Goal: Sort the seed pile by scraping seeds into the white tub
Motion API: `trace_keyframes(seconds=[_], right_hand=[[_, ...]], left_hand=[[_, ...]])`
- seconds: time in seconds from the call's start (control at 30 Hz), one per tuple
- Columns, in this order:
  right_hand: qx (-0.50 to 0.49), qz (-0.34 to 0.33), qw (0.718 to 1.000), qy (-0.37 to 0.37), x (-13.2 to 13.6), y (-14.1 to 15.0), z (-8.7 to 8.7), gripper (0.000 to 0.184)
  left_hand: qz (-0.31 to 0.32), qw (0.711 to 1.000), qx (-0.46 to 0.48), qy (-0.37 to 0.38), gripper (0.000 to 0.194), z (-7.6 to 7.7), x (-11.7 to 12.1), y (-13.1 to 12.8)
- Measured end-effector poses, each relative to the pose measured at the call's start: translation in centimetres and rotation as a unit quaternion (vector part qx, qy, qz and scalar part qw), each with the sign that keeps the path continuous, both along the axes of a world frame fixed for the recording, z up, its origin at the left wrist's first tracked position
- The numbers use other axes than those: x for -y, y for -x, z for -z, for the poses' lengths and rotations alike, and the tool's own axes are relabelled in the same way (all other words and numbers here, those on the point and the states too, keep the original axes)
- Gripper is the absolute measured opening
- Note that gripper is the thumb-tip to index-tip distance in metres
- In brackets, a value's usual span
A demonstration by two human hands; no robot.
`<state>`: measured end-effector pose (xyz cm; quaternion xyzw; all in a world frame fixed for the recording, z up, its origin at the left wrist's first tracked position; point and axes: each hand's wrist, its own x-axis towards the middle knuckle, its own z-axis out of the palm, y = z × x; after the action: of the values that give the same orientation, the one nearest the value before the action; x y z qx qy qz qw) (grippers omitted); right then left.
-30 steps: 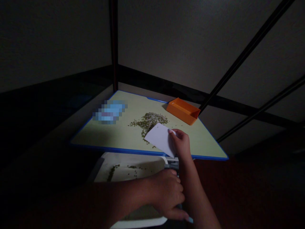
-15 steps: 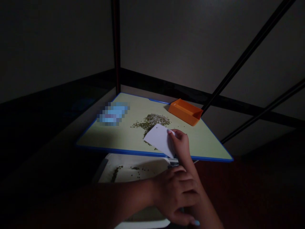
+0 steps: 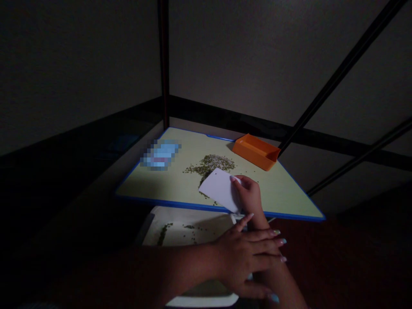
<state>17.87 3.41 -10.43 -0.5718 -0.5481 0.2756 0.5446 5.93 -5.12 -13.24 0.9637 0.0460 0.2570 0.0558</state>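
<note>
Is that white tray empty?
Not empty: small green grains lie in the white tray, in a streak toward its left side and scattered across the rest.

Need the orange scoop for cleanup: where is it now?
In the head view, the orange scoop sits at the far right edge of the green board, just right of the seed pile and beyond the white scraper.

White plastic scraper, flat-looking, near end at front edge of blue-rimmed board; loose green seed pile just beyond, mid-board.
</note>
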Motion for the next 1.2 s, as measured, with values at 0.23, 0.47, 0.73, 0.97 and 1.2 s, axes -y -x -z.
trace_keyframes(seconds=[0.23,0.47,0.73,0.97,1.2], right_hand=[[0.007,-0.022,1.000,-0.007,0.1,0.9,-0.2,0.035],[0.016,-0.038,0.999,-0.024,0.0,1.6,-0.6,0.031],[0.006,-0.055,0.998,-0.025,-0.1,1.8,-0.8,0.029],[0.007,-0.075,0.997,-0.017,-0.1,1.7,-0.6,0.029],[-0.030,-0.105,0.994,-0.022,0.1,1.8,-0.4,0.028]], left_hand=[[-0.003,0.999,0.018,-0.047,0.063,0.6,-0.1,-0.3],[-0.006,0.998,0.026,-0.049,0.063,0.7,0.0,-0.5],[-0.002,0.999,0.006,-0.052,0.069,0.8,-0.3,-0.4],[0.002,0.999,-0.002,-0.047,0.069,0.6,-0.3,-0.4],[0.011,0.999,-0.012,-0.041,0.066,0.5,-0.4,-0.2]])
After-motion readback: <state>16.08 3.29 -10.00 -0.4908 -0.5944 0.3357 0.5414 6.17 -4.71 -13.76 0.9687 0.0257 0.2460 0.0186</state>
